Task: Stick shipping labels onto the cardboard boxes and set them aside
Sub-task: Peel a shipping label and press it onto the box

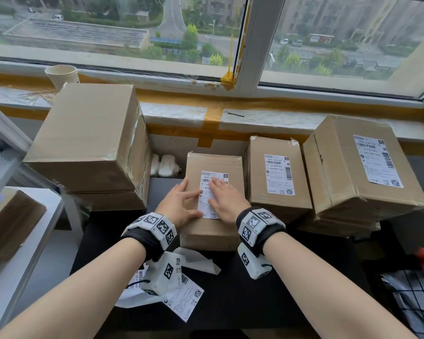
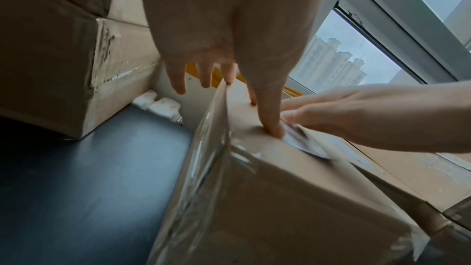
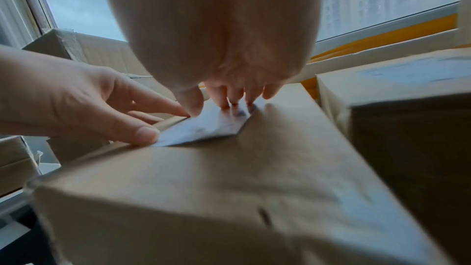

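A small cardboard box (image 1: 214,162) stands in the middle of the black table, with a white shipping label (image 1: 207,192) lying on its top. My left hand (image 1: 181,201) rests flat at the label's left edge, thumb (image 2: 272,120) pressing near the lower corner and outer fingers hanging past the box side. My right hand (image 1: 224,198) lies flat over the label's right half, straight fingers (image 3: 230,96) pressing it down. The label (image 3: 203,128) shows under both hands in the right wrist view. Two labelled boxes (image 1: 277,177) (image 1: 362,167) stand to the right.
A large unlabelled box stack (image 1: 88,143) stands at the left. Loose labels and backing paper (image 1: 181,297) lie on the black table (image 1: 255,302) near me. A paper cup (image 1: 63,75) sits on the sill; white objects (image 1: 163,165) lie behind the middle box.
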Motion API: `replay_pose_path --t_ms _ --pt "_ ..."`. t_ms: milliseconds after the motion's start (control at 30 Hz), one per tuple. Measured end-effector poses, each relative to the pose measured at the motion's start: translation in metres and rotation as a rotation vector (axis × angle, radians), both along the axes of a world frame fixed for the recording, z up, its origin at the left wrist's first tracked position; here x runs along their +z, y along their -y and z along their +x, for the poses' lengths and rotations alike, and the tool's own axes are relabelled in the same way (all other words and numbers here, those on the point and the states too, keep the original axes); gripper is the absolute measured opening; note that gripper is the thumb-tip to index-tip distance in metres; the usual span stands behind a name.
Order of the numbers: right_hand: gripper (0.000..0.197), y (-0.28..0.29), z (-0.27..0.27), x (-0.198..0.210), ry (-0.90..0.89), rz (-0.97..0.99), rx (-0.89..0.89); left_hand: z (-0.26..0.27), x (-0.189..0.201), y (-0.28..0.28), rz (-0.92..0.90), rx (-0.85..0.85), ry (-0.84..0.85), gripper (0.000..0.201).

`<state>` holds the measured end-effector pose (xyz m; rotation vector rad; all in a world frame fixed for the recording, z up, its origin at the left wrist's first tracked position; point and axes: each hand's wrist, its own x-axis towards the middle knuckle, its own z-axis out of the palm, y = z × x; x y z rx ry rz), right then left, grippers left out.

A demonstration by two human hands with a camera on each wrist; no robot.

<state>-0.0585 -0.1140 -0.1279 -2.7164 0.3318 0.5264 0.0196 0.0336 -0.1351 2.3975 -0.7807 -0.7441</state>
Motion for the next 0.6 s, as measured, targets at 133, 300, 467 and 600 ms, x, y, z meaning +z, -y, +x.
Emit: replay_pose_path --t_ms 133,300,467,600 --pt "0.055 -0.01 0.026 0.003 -0.042 0.058 0.049 0.002 -0.002 -0.002 0.024 -0.042 -0.052 0.079" --pt "0.057 0.01 0.031 0.003 -0.086 0.032 0.014 0.005 -0.001 -0.003 0.092 -0.078 -0.029 0.08" --pt "0.057 0.027 0.008 0.006 -0.137 -0.008 -0.052 0.002 -0.002 -0.004 0.113 -0.104 -0.026 0.081" --pt "0.057 0.012 -0.007 0.006 -0.119 0.006 -0.044 0.007 0.001 -0.007 0.185 -0.201 -0.032 0.092"
